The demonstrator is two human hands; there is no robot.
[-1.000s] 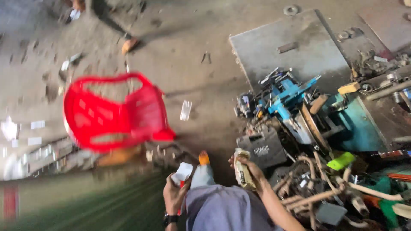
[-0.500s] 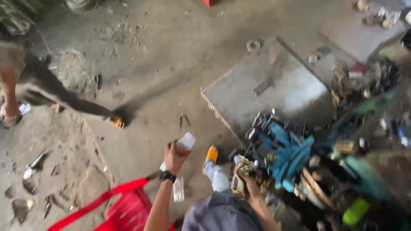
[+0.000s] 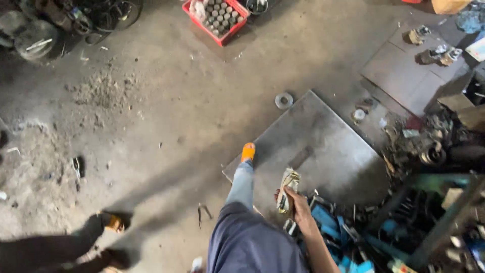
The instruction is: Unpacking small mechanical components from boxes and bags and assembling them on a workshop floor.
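Observation:
My right hand is shut on a crumpled, whitish-yellow wad of paper or cloth, held low beside my thigh. My left hand is out of the picture. My leg in blue jeans reaches forward, and its orange sandal rests at the near edge of a large grey metal plate lying on the dirt floor. The hand hangs over the plate's near corner, just above blue machine parts.
Another person's dark-clothed legs and sandals are at the lower left. Pliers and a metal ring lie on the floor. A red crate of cylinders sits at the top, a second plate at upper right, and scrap at right.
The view has swung up and away from the red chair. My left hand with its white packet has dropped out of view. My foot now rests on the grey plate's edge.

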